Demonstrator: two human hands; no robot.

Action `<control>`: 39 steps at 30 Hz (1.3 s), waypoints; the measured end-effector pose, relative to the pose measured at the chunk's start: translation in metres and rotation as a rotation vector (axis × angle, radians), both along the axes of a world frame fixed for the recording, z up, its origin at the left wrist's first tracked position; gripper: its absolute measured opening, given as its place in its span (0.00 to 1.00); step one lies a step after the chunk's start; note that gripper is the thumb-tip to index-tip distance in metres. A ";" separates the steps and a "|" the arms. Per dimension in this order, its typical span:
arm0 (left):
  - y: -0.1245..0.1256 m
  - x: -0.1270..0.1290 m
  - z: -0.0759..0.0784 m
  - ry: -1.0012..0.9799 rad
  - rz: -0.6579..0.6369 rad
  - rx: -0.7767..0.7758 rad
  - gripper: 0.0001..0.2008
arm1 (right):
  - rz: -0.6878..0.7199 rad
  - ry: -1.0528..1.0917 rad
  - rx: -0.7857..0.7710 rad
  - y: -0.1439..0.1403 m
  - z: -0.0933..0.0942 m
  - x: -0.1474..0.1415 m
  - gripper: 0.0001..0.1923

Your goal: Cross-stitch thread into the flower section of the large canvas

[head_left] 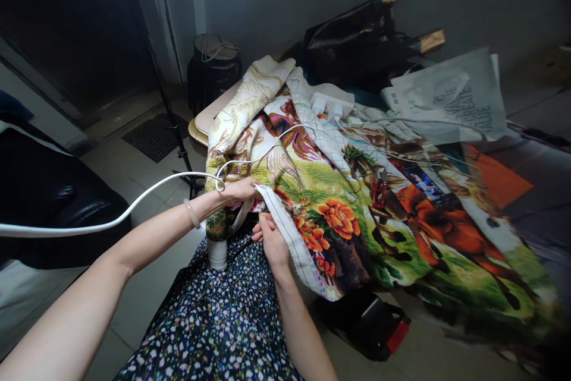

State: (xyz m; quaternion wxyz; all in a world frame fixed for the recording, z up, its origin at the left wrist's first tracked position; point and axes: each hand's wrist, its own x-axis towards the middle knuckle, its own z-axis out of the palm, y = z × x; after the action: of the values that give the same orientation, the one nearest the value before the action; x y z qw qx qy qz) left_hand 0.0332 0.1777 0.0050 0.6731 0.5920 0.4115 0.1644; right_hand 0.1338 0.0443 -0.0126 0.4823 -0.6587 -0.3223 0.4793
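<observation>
A large embroidered cloth (357, 214) with horses and orange flowers lies spread over a table and hangs down toward my lap. My left hand (241, 191) grips its near white gridded edge (285, 232) from above, a pale bangle on the wrist. My right hand (270, 238) is under that edge, fingers pinched against the cloth; whatever it pinches is too small to see. A white cable (134, 205) runs from the left across my left wrist and over the cloth. Small red-handled scissors (379, 191) lie on the cloth to the right of both hands.
A black bag (357, 42) and a printed white bag (450, 101) sit at the back. A white power strip (332, 104) lies on the cloth. A stool (214, 66) and a black stand leg (178, 137) are left; a black-and-red object (370, 324) lies on the floor.
</observation>
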 end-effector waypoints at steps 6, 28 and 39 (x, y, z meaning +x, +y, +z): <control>-0.002 -0.001 0.000 -0.015 -0.020 0.038 0.01 | -0.003 0.005 -0.027 0.004 0.002 0.001 0.25; -0.004 0.002 0.017 0.027 0.009 0.047 0.02 | -0.009 0.034 -0.021 0.006 -0.002 -0.004 0.24; -0.006 0.003 0.012 0.044 0.018 0.049 0.05 | -0.054 0.025 0.049 0.004 -0.004 -0.012 0.23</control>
State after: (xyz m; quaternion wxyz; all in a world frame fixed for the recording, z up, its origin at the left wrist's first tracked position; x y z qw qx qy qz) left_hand 0.0366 0.1717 0.0172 0.6476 0.6083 0.4272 0.1673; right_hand 0.1223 0.0488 -0.0166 0.5151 -0.6488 -0.3102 0.4663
